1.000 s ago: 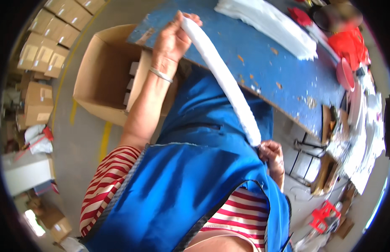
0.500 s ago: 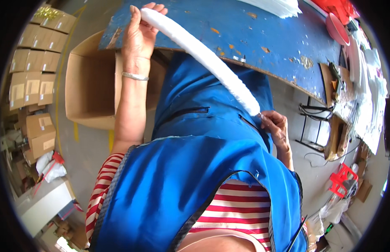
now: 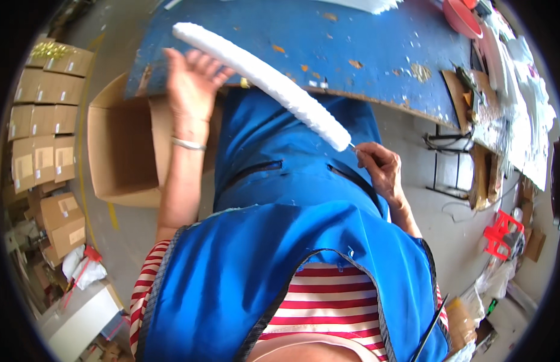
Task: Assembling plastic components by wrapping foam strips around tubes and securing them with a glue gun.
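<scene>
A long white fuzzy garland stick [image 3: 265, 78] slants from upper left down to the right above my blue apron [image 3: 280, 253]. My right hand [image 3: 379, 169] pinches the thin wire at its lower end. My left hand [image 3: 192, 81] is raised beside its upper part, fingers spread, palm against or just behind the stick. The stick's far tip lies over the blue worktable [image 3: 328, 42].
An open cardboard box [image 3: 120, 154] stands on the floor at my left. Stacked closed cartons [image 3: 47, 120] line the far left. A red bowl [image 3: 461, 15] and paper clutter sit at the table's right end. Red plastic stool [image 3: 503, 232] at lower right.
The view has tilted and the table has moved up. My left hand has loosened from a grip on the stick's upper end to spread fingers. My right hand still pinches the lower end.
</scene>
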